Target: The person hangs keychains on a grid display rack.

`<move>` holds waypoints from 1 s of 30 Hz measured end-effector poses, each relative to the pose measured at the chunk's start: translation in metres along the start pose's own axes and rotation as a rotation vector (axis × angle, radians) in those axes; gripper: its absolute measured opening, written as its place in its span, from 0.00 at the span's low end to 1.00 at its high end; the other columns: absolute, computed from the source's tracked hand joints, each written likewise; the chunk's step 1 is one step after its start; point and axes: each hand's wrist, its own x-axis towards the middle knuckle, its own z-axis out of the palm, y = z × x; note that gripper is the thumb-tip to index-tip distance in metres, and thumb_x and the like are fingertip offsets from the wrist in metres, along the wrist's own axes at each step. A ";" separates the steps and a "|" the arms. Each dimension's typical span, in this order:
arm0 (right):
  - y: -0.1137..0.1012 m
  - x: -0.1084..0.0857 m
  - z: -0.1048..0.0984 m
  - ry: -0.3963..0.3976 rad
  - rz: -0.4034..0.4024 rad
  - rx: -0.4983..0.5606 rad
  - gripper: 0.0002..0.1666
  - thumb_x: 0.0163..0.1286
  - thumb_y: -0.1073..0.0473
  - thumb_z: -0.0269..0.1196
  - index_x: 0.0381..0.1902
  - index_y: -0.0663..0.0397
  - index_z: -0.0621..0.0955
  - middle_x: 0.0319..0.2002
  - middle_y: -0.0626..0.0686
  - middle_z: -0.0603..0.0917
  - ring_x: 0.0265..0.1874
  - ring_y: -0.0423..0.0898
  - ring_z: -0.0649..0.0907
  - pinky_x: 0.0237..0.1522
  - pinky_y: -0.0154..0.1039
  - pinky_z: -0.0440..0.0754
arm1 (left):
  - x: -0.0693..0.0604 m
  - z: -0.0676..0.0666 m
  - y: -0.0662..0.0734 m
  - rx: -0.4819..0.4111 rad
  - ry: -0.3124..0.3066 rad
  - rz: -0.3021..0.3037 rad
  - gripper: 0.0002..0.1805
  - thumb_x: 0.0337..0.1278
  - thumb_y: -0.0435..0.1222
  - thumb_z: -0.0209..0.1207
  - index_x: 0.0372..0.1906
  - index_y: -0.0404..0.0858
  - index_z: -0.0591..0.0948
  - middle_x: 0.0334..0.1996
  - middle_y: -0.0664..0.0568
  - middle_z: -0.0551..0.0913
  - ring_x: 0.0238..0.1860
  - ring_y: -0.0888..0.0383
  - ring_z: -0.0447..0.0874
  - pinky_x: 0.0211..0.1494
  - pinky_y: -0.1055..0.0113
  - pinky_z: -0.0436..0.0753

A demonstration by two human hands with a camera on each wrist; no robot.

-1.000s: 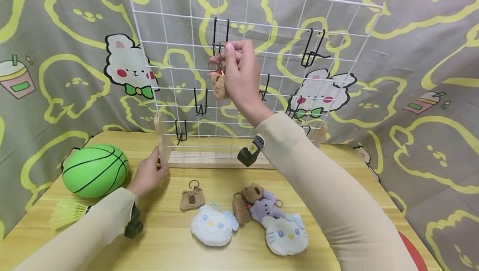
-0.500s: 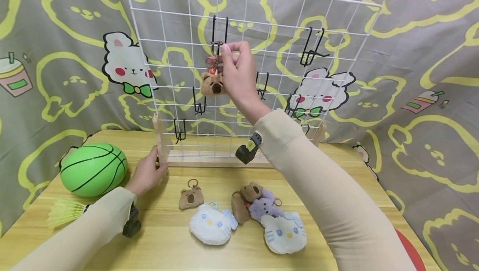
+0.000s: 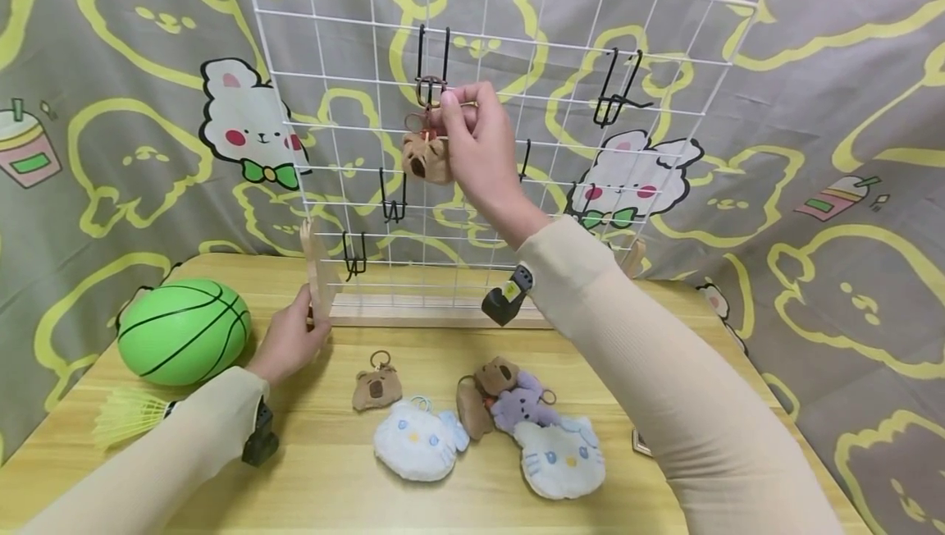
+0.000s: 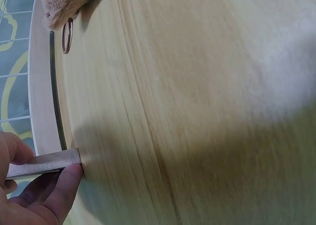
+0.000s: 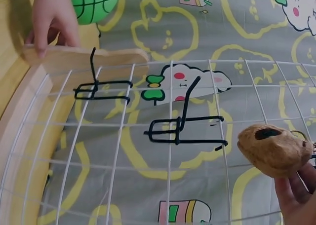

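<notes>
In the head view the right hand [image 3: 483,137] pinches a brown bear keychain [image 3: 426,157] near its ring, the bear hanging just beside its fingers; in the left-wrist view the left hand [image 4: 42,198] grips the wooden stand [image 4: 49,163]; in the right-wrist view two black hooks [image 5: 177,131] sit between both hands.

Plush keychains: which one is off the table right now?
The brown bear held up by the right hand; the others in view all lie down on the table.
</notes>
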 end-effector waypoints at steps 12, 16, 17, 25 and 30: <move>0.001 -0.016 -0.026 -0.066 -0.065 -0.160 0.13 0.83 0.59 0.53 0.58 0.62 0.73 0.56 0.61 0.84 0.58 0.50 0.83 0.56 0.35 0.79 | -0.001 0.000 0.002 0.029 0.007 0.000 0.34 0.72 0.30 0.53 0.77 0.25 0.57 0.58 0.16 0.77 0.51 0.30 0.86 0.42 0.52 0.91; -0.005 -0.023 -0.034 -0.089 -0.096 -0.179 0.15 0.83 0.60 0.52 0.60 0.64 0.72 0.61 0.60 0.82 0.63 0.47 0.82 0.66 0.37 0.80 | -0.001 -0.001 0.004 0.034 0.003 -0.003 0.34 0.71 0.29 0.53 0.76 0.25 0.57 0.59 0.16 0.77 0.51 0.30 0.86 0.44 0.50 0.91; -0.007 -0.025 -0.036 -0.094 -0.116 -0.179 0.15 0.83 0.61 0.52 0.60 0.65 0.71 0.61 0.60 0.82 0.64 0.47 0.81 0.67 0.37 0.80 | -0.001 -0.002 0.004 0.037 0.002 -0.002 0.34 0.71 0.29 0.53 0.76 0.24 0.57 0.58 0.16 0.77 0.51 0.30 0.86 0.45 0.49 0.91; -0.012 -0.055 -0.050 -0.125 -0.416 -0.220 0.12 0.81 0.66 0.53 0.56 0.69 0.74 0.54 0.62 0.84 0.55 0.48 0.85 0.56 0.37 0.86 | -0.001 -0.002 0.004 0.057 0.013 0.003 0.34 0.70 0.29 0.55 0.76 0.24 0.57 0.58 0.16 0.78 0.49 0.30 0.86 0.44 0.48 0.90; 0.005 -0.083 -0.059 -0.255 -0.676 -0.207 0.05 0.75 0.73 0.57 0.45 0.72 0.78 0.39 0.62 0.87 0.37 0.50 0.87 0.42 0.33 0.88 | -0.001 -0.001 0.005 0.055 0.009 0.002 0.35 0.71 0.29 0.55 0.76 0.24 0.57 0.57 0.16 0.78 0.48 0.32 0.87 0.41 0.51 0.90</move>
